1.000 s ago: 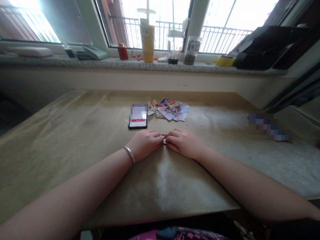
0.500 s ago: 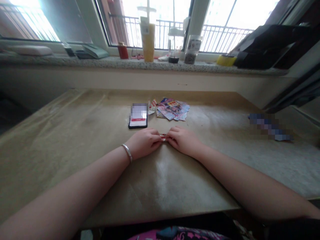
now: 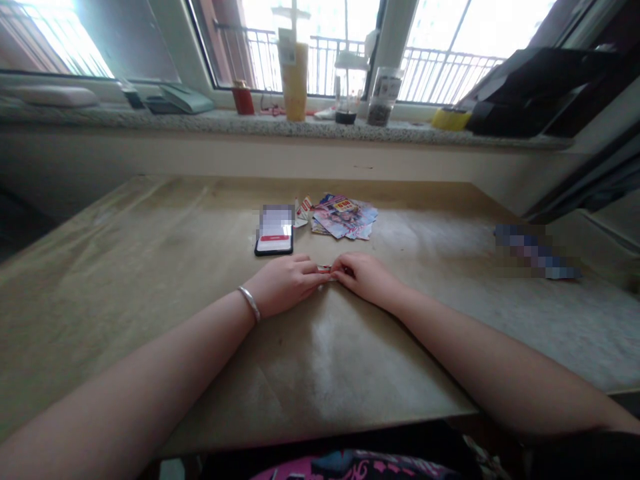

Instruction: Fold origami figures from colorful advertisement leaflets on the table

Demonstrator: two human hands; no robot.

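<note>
In the head view, the small strip of paper [image 3: 325, 268], red and white where it shows, lies at the middle of the frame, between the two hands and mostly covered by them. The left hand [image 3: 286, 283], just left of the middle, has its fingers closed on the strip's left end. The right hand [image 3: 369, 277], just right of the middle, pinches the other end between thumb and curled fingers, so the fingertips of both sides nearly meet. A silver bracelet [image 3: 249, 304] circles the left wrist. Both forearms come in from the lower corners across the pale brown bench [image 3: 280, 393]. Above the left hand, near it, a phone [image 3: 274, 240] lies face up, the upper part of its screen blurred out. Just right of the phone is a folded scrap of paper [image 3: 302, 215], and touching or close beside that, a fanned pile of printed paper [image 3: 346, 219] in pink and blue. A pixelated bluish item [image 3: 537, 252] lies well apart at the right of the frame. Along the top, a speckled sill [image 3: 200, 125] carries a tall cup [image 3: 295, 83] with yellow contents, a red bottle [image 3: 243, 100] and a black bag [image 3: 525, 100].
</note>
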